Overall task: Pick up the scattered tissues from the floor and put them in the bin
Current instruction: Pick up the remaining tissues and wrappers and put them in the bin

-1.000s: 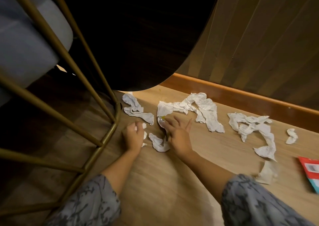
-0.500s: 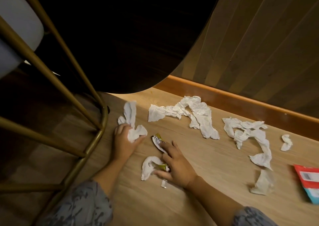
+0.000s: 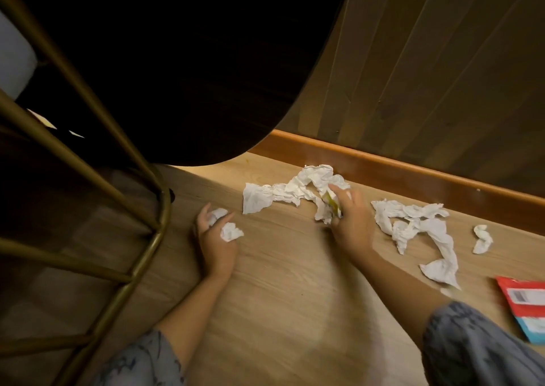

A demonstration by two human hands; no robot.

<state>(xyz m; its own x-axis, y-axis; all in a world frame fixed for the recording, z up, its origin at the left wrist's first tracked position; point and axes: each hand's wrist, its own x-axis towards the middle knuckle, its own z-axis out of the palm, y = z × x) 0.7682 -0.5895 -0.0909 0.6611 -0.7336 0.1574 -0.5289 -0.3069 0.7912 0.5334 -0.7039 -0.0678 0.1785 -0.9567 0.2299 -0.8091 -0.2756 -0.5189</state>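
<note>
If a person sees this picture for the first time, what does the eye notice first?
First the white crumpled tissues strewn along the wooden floor near the skirting board. Next the two hands: the left hand grips small wads, and the right hand grasps the long tissue. A red packet lies at the right edge.

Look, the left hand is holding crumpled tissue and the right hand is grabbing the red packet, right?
Not quite. In the head view the right hand is grabbing the long tissue by the wall, not the red packet, which lies untouched. The left hand does hold crumpled tissue.
</note>
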